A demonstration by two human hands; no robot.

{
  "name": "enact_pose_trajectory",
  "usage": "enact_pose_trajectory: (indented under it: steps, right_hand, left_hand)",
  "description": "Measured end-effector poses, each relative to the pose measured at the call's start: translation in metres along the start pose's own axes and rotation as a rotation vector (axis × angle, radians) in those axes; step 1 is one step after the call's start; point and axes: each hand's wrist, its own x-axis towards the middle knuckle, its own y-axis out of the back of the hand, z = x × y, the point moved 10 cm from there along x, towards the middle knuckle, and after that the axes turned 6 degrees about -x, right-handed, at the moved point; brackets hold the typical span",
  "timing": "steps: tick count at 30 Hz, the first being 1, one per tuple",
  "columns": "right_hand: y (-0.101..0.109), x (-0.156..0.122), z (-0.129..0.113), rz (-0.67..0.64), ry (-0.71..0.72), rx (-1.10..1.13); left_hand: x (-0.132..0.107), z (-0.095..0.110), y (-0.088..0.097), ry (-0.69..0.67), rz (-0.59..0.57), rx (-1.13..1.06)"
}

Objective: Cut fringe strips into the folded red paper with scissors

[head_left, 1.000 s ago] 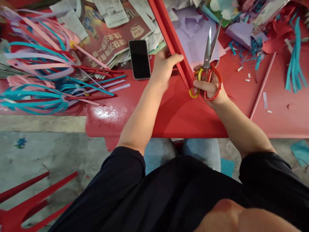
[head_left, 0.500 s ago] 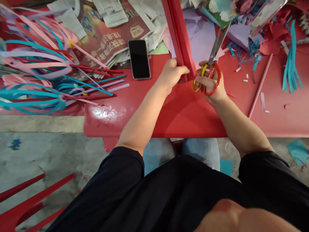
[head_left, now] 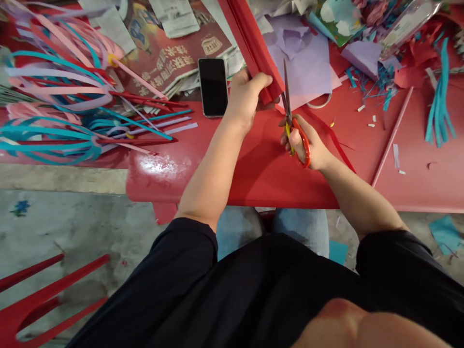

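Note:
My left hand [head_left: 248, 94] is closed around the lower end of a folded stack of red paper [head_left: 253, 46], its thumb pressed on top. The stack slants up and to the left, out of the frame. In my right hand [head_left: 306, 142] is a pair of scissors [head_left: 287, 96] with one orange-red handle and one yellow one. The blades point up, close beside the lower right edge of the red paper; whether they touch it I cannot tell. A thin red paper strip [head_left: 339, 150] lies on the table to the right of the scissors.
A black phone [head_left: 212, 87] lies left of my hands. Further left are bundles of coloured paper strips [head_left: 61, 96]. Purple paper [head_left: 308, 58] and scraps cover the back. A thin pink stick [head_left: 393, 137] and a teal fringe [head_left: 438, 96] lie right on the red table [head_left: 282, 188].
The scissors have swung upright and moved left and down, to beside the paper's end. My left hand has shifted left and up, tilting the red stack. A red strip now shows on the table.

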Motion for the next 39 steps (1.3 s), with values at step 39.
enact_pose_trajectory:
  steps: [39]
  right_hand:
    - [0.003, -0.002, -0.003, 0.05, -0.056, -0.054]
  left_hand:
    - [-0.005, 0.002, -0.005, -0.115, -0.016, 0.209]
